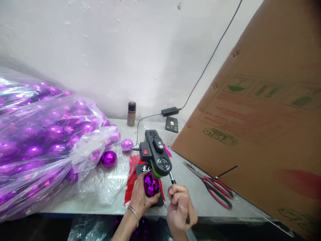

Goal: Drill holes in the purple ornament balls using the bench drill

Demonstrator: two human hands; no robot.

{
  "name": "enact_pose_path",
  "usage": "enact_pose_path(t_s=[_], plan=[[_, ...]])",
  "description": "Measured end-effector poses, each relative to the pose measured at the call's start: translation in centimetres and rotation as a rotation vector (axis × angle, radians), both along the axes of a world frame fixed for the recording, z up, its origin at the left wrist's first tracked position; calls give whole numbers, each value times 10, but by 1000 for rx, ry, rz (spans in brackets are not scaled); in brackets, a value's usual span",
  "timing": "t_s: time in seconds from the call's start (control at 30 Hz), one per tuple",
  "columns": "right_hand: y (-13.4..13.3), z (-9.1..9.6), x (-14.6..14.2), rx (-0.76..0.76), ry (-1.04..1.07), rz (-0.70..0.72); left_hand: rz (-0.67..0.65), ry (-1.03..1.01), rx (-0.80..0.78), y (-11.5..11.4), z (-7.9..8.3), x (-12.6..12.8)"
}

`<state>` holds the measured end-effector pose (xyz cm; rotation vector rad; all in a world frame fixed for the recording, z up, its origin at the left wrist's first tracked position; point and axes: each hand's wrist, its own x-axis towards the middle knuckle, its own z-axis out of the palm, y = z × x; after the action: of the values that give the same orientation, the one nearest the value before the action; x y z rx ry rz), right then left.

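My left hand (140, 197) grips a shiny purple faceted ball (151, 184) and holds it under the head of a small black and green benchtop machine (156, 154) with a red switch. A silver cap sits at the top of the ball, just beneath the machine head. My right hand (179, 207) is closed around the machine's lever handle (172, 177), at the right of the ball. The machine stands on a black base over a red plastic sheet (131, 177).
A large clear bag of purple balls (42, 140) fills the left; two loose balls (109, 158) lie beside it. Red-handled scissors (213, 187) lie right of the machine. A big cardboard sheet (263, 110) leans at right. A spray can (131, 113), power adapter (170, 111) and remote (172, 124) sit behind.
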<state>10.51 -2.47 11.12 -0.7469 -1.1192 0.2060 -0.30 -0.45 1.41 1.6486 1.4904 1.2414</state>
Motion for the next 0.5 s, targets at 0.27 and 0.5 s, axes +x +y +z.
enact_pose_path(t_s=[0.27,0.5], plan=[[-4,47,10,-122,-48,37,-1,-52,-36,2,1,1],[-3,78,11,-128,-44,23,63,144,210,-59,-39,-14]])
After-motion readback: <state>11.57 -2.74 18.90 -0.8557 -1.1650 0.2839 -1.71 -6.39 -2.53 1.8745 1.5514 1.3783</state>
